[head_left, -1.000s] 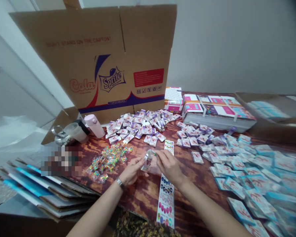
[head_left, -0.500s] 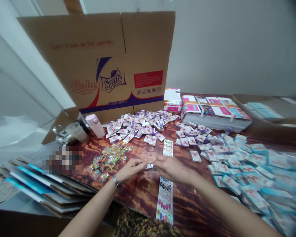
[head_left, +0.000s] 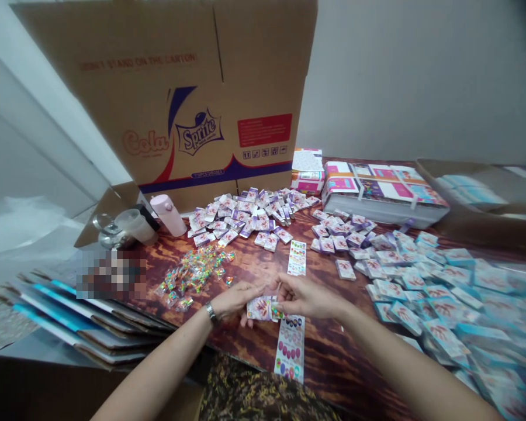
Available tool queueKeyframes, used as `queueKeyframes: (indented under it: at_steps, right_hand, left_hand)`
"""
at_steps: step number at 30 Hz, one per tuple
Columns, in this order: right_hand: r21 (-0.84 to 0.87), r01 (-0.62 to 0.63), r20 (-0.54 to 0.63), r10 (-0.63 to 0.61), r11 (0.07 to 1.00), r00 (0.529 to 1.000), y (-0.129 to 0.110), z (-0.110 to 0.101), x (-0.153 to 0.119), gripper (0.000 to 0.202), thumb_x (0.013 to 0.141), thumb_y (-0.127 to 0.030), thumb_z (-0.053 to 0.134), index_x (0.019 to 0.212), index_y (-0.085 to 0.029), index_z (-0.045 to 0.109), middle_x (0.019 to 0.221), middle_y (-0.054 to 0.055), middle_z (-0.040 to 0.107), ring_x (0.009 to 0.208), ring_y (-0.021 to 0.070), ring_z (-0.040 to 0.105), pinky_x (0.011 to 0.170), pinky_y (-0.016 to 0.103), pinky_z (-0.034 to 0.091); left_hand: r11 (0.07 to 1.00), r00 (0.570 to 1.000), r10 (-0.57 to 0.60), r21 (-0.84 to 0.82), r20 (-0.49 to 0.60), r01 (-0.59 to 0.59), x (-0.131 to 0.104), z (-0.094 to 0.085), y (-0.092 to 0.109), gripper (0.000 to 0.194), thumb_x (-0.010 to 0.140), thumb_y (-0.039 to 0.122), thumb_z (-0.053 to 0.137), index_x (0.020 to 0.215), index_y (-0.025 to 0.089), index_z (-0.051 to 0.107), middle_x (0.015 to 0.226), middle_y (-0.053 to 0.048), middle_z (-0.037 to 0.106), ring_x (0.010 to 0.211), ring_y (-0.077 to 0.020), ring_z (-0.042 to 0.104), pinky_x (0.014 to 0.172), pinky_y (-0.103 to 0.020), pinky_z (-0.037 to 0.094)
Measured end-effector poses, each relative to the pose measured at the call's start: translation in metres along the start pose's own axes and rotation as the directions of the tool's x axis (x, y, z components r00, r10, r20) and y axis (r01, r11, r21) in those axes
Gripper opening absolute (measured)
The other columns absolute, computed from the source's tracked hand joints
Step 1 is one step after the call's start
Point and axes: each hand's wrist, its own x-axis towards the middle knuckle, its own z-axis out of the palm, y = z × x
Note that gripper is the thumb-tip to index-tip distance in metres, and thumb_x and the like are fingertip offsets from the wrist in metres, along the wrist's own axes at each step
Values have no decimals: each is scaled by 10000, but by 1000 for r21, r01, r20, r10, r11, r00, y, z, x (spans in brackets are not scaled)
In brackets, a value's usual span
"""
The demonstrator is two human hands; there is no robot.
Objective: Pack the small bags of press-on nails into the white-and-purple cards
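Near the middle of the table my left hand point(head_left: 238, 301) grips a small white and purple box point(head_left: 259, 308), its printed face turned up. At the right end of that box, my right hand point(head_left: 298, 295) pinches a small packet of colourful candy point(head_left: 277, 311). A sticker strip point(head_left: 290, 351) lies beneath and in front of my right hand, and its far part shows beyond the fingers. Left of my hands is a pile of candy packets point(head_left: 197, 269). Behind them lies a heap of white and purple boxes point(head_left: 249, 216).
A large carton point(head_left: 193, 117) stands at the back. A pink bottle point(head_left: 169, 216) and a clear cup point(head_left: 135, 227) are at the left, above stacked cardboard point(head_left: 87, 321). Many blue and white boxes point(head_left: 447, 304) cover the right side, below a strapped bundle point(head_left: 381, 202).
The box between my hands has turned so its printed face shows. A candy packet now shows at my right fingertips. The view has shifted slightly.
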Motion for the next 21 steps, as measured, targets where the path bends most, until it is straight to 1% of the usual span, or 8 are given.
queueKeyframes:
  at_steps: [2, 4, 7, 10, 12, 14, 18, 21]
  right_hand:
    - [19, -14, -32, 15, 1000, 999, 6, 5, 2, 250, 717, -164, 580, 950, -207, 499, 664, -43, 554, 559, 105, 502, 490, 196, 353]
    - [64, -43, -121, 51, 997, 991, 12, 14, 4, 246, 725, -163, 561, 954, -211, 486, 660, -49, 540, 572, 107, 514, 498, 194, 361]
    - [109, -94, -255, 120, 990, 960, 20, 27, 6, 240, 737, -156, 527, 962, -211, 464, 661, -50, 532, 573, 106, 520, 500, 195, 371]
    - [39, -117, -312, 124, 992, 942, 22, 35, 5, 243, 713, -131, 526, 939, -211, 488, 639, -52, 527, 544, 101, 500, 486, 196, 350]
    - [18, -123, -297, 123, 992, 947, 24, 36, 4, 243, 700, -122, 529, 926, -211, 507, 620, -54, 523, 534, 101, 488, 479, 199, 335]
    - [72, -128, -254, 142, 989, 957, 25, 35, 4, 239, 702, -129, 531, 926, -208, 509, 619, -53, 519, 538, 102, 485, 478, 201, 336]
    - [312, -114, -163, 171, 943, 972, 27, 31, 5, 217, 702, -158, 552, 907, -198, 495, 654, -51, 491, 570, 98, 484, 504, 202, 366]
    - [462, -86, -124, 160, 883, 979, 27, 28, 4, 237, 699, -170, 564, 923, -193, 490, 744, -29, 511, 660, 108, 518, 589, 226, 416]
  left_hand:
    - [1000, 1000, -6, 19, 2, 6, 1, 0, 0, 504, 756, 593, 508, 783, 104, 626, 543, -17, 598, 373, -99, 541, 321, -151, 374]
    - [1000, 1000, 10, 3, -28, -10, 2, 1, 0, 501, 766, 594, 493, 776, 110, 620, 531, -13, 591, 363, -93, 536, 312, -141, 360]
    - [998, 997, 42, -32, -67, -44, 3, 3, 0, 505, 774, 597, 480, 781, 110, 617, 518, -8, 579, 343, -83, 520, 300, -134, 346]
    - [999, 999, 23, -25, -49, -24, 1, 7, 1, 494, 776, 585, 493, 819, 112, 627, 532, -6, 580, 342, -81, 519, 296, -134, 344]
    - [1000, 1000, 1, -14, -31, -2, 0, 9, 0, 498, 778, 586, 490, 845, 113, 632, 539, -8, 583, 341, -82, 518, 294, -138, 344]
    - [1000, 1000, -6, -26, -24, 5, 0, 9, -2, 511, 779, 595, 479, 865, 115, 630, 551, -15, 591, 344, -86, 520, 295, -143, 345]
    - [997, 998, 29, -73, -52, -33, 5, 8, -10, 515, 772, 605, 481, 900, 121, 604, 583, -23, 601, 361, -92, 532, 307, -146, 349]
    - [998, 989, 41, -46, -139, -48, 9, 10, -11, 537, 794, 628, 412, 894, 126, 574, 611, -29, 601, 374, -100, 529, 313, -161, 343]
